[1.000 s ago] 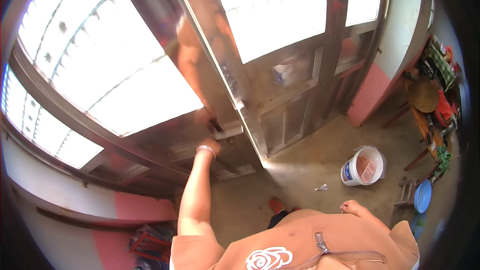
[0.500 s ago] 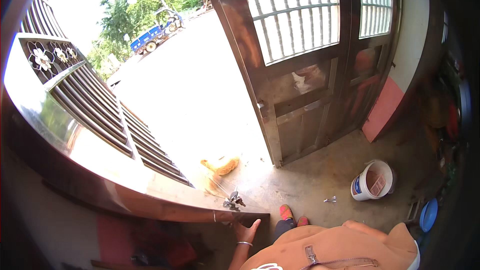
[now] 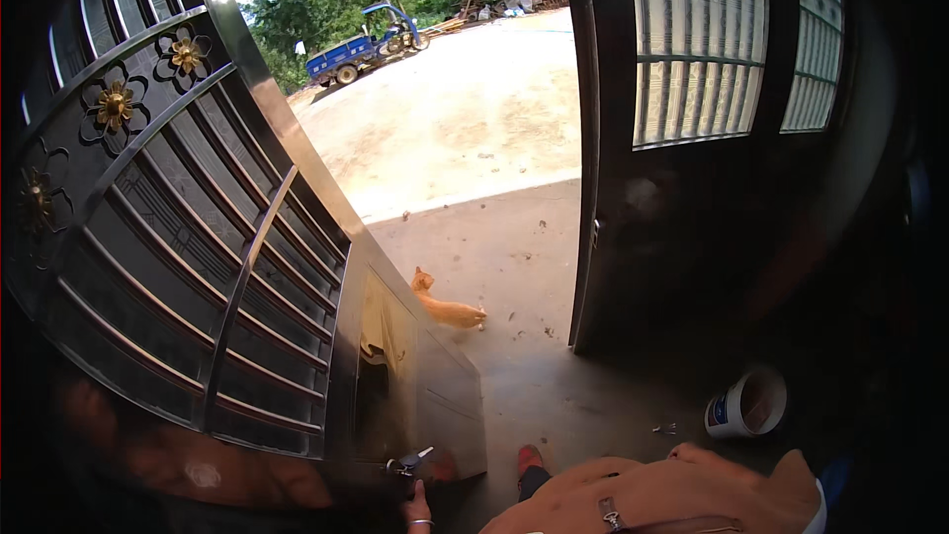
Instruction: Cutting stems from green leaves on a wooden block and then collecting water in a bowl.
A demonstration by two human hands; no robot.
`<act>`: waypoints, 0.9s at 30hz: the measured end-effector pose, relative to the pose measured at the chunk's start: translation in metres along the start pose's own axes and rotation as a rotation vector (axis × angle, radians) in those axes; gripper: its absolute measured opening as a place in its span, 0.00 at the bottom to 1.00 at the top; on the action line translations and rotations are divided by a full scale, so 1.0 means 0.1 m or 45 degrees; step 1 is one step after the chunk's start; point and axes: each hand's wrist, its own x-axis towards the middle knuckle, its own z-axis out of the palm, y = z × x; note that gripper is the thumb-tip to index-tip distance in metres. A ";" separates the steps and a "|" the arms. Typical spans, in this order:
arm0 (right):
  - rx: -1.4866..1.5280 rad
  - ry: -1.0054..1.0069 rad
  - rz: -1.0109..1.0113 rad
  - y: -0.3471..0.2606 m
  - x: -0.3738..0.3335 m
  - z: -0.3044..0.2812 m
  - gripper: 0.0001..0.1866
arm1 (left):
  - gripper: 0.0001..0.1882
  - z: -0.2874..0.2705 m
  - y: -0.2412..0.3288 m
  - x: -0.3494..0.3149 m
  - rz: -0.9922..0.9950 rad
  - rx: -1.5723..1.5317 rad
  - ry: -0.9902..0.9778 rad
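Note:
My left hand [image 3: 417, 506], with a bracelet at the wrist, is at the black door handle [image 3: 400, 465] on the inner edge of the left door leaf [image 3: 450, 405]. Its thumb points upward and its fingers appear curled at the handle, partly hidden. The leaf is dark and glossy, with metal bars and gold flower ornaments, and stands swung ajar. What shows of my right hand [image 3: 684, 451] rests against the front of my brown-orange garment [image 3: 633, 485]. Its fingers are too indistinct to read.
An orange cat [image 3: 450, 312] is in the doorway. The right door leaf [image 3: 682, 218] has patterned glass panes. A white bucket [image 3: 733, 413] and a small pale object [image 3: 664, 428] are on the floor to the right. Outside stands a blue cargo tricycle [image 3: 346, 59].
My left hand has moved from open beside the leaf's edge to the handle. The view has shifted, showing more of the left leaf's face. The cat's pose has changed.

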 end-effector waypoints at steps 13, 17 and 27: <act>0.122 -0.030 -0.215 -1.79 0.48 -0.34 0.15 | 0.28 -0.44 -1.12 0.17 0.003 0.469 -0.336; 0.133 -0.078 -0.207 -1.93 0.48 -0.40 0.14 | 0.25 -0.58 -1.62 0.08 0.201 0.843 -0.470; -0.090 -0.310 0.012 -1.57 0.47 -0.28 0.15 | 0.16 -0.54 -2.64 0.18 1.065 1.358 -0.445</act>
